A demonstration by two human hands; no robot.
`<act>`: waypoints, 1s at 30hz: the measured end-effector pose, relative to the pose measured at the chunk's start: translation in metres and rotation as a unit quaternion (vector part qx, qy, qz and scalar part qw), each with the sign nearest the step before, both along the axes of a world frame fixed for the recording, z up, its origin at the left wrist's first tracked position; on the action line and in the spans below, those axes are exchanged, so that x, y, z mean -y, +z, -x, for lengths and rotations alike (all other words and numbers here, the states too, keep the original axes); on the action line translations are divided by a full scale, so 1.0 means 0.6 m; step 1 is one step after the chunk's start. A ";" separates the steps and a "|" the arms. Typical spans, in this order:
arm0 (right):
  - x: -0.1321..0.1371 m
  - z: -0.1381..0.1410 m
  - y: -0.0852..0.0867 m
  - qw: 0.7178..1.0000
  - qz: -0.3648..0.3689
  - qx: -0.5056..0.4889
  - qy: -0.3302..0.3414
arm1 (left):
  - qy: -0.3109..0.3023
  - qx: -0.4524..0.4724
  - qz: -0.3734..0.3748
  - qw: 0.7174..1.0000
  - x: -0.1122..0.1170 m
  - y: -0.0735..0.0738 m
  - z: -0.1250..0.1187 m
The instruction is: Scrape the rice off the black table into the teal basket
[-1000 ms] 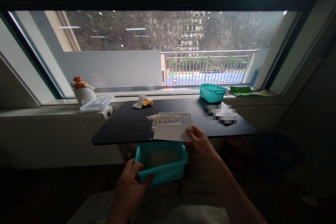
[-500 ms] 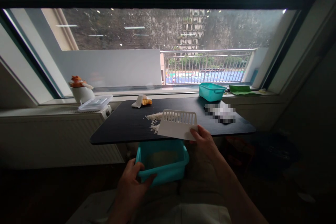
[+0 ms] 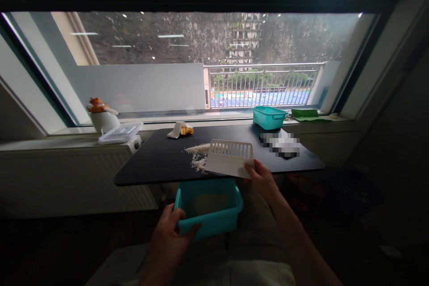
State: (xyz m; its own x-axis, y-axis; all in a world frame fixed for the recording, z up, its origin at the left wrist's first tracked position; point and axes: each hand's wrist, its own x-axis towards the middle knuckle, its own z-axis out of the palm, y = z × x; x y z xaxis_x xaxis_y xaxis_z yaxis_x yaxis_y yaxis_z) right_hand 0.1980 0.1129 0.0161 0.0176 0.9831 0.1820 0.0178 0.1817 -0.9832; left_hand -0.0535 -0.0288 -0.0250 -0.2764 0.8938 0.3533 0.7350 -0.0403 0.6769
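My right hand [image 3: 263,178] grips the near right corner of a white slotted plastic panel [image 3: 229,158], held tilted over the front of the black table [image 3: 161,161]. Just left of the panel, a small heap of white grains [image 3: 198,157] lies on the tabletop. Below the table's front edge, my left hand [image 3: 167,237] holds a teal plastic tub [image 3: 209,205] by its near left corner, thumb on the front wall. Pale grains show at the tub's bottom.
A second teal tub [image 3: 270,117] and a green cloth [image 3: 306,115] sit on the sill at the right. A crumpled wrapper with orange food [image 3: 181,130] lies at the table's back. A clear lid [image 3: 120,132] and white pot [image 3: 102,118] stand at the left.
My right hand has shifted the white panel to the right and slightly away, uncovering more of the grain heap. The left hand and the tub have barely moved.
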 end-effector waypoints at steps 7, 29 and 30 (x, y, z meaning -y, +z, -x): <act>0.000 -0.004 -0.002 1.000 0.003 0.002 0.004 | -0.006 0.002 -0.007 1.000 0.001 -0.004 0.002; 0.010 0.011 0.018 0.999 0.008 -0.007 0.036 | 0.000 -0.017 -0.014 1.000 0.000 -0.005 0.002; 0.010 0.013 0.019 0.999 0.007 -0.008 0.033 | 0.000 -0.017 -0.012 1.000 0.000 -0.005 0.002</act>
State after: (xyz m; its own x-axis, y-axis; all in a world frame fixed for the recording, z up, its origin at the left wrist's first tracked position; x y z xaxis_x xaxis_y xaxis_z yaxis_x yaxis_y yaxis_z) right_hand 0.1902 0.1070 0.0273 -0.0453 0.9846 0.1688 -0.0093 0.1685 -0.9857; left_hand -0.0546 -0.0289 -0.0280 -0.2630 0.8852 0.3838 0.7577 -0.0567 0.6501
